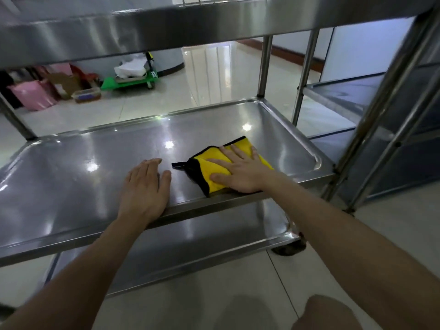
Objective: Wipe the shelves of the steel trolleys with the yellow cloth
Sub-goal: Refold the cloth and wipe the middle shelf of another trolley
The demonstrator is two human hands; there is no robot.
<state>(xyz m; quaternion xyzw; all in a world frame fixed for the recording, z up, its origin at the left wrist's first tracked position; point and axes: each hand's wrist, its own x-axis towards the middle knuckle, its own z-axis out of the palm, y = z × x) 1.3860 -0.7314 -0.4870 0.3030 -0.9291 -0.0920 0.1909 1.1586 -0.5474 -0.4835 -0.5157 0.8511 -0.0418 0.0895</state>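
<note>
— Two hands, and we have both on the middle shelf (83,167) of the steel trolley (265,67). Where do we see the yellow cloth (204,169)?
— Under our right hand (240,172), near the shelf's front edge and towards its right end. The fingers are spread out flat and press the cloth to the steel; a black-edged corner sticks out to the left.
— And our left hand (145,184)?
— It lies flat on the bare steel just beside the cloth, not touching it, fingers straight and close together, holding nothing.
— What else do we see?
— The lower shelf (202,241) below our forearms, a second trolley (345,96) at the right, and a green dolly (128,79) and pink bags (33,94) across the tiled floor (214,75).
</note>
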